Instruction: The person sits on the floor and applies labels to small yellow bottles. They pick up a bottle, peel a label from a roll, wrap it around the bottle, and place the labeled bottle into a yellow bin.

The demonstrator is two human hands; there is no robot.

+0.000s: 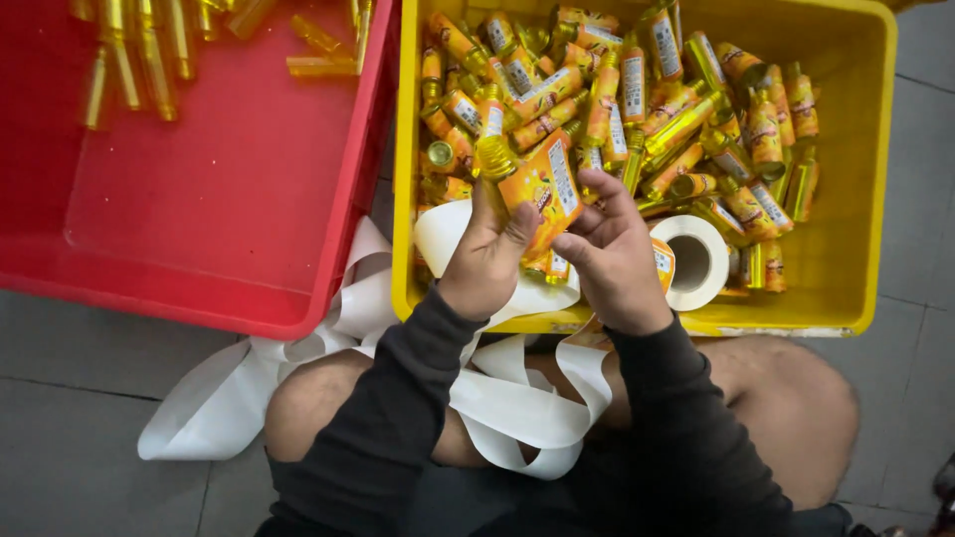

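Both hands hold one small bottle (532,184) with an orange label over the yellow crate (875,179): the left hand (487,254) has its grip clenched around it, and the right hand (612,254) pinches its label side. A white label roll (696,261) lies in the crate's near edge, paper backing strip (517,408) trailing to the floor beside the red crate (229,199).

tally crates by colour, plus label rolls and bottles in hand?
Red crate: 1
Yellow crate: 1
Label roll in the yellow crate: 1
Bottle held in hand: 1, gripped by the left hand with the right hand touching it
Total: 4
Loose bottles piled in the crates are too many and overlapped to count.
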